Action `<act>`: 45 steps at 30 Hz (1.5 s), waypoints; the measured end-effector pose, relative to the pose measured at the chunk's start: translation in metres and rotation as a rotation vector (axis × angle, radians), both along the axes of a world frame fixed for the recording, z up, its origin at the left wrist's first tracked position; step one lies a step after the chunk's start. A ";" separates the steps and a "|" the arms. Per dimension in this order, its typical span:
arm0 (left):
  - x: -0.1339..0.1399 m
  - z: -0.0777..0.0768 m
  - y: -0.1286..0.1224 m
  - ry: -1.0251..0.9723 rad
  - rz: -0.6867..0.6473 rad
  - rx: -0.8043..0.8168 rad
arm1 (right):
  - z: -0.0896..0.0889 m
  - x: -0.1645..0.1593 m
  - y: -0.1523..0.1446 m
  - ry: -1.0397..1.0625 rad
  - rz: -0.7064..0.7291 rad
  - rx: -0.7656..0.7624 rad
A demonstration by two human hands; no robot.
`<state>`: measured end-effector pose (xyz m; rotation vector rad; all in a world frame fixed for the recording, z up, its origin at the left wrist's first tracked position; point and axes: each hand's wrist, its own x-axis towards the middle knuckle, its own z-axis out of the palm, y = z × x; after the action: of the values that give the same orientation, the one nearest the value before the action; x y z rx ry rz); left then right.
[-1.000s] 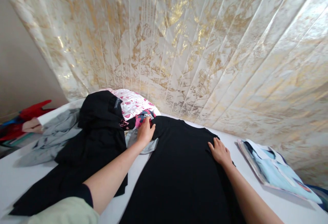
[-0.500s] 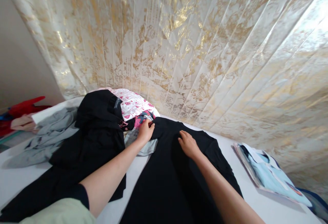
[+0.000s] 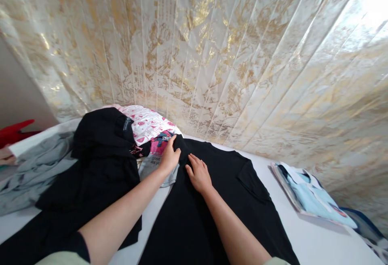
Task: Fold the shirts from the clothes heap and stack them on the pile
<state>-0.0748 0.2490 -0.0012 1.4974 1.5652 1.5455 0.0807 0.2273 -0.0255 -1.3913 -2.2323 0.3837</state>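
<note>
Gold-and-white foil backdrop [image 3: 242, 54] rises behind our hands. White worktop [image 3: 318, 240] carries everything. Black T-shirt [image 3: 212, 208] lies flat under both hands, running back toward us. Pile of black clothes [image 3: 100, 168] sits just left of our left hand, grey garment [image 3: 33, 172] further left. Pink-print fabric [image 3: 145, 121] beyond the left hand. Folded light-blue shirt [image 3: 309, 194] well right of our right hand. Left hand [image 3: 169, 157] pinches the T-shirt's collar edge. Right hand [image 3: 198, 174] rests flat, fingers spread, on the T-shirt just beside it.
</note>
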 end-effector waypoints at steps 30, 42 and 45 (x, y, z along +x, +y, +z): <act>0.020 -0.007 -0.032 0.671 -0.023 -0.159 | 0.001 0.041 0.024 0.128 -0.451 0.031; 0.017 -0.014 -0.031 0.663 -0.033 -0.126 | 0.026 0.013 0.122 0.024 -0.326 -0.182; 0.018 -0.015 -0.031 0.671 -0.037 -0.115 | 0.023 -0.002 0.133 0.048 -0.318 -0.155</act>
<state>-0.0572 0.2181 -0.0159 2.0900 1.9129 0.9436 0.0783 0.3607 -0.0025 -1.7644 -1.9325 0.4793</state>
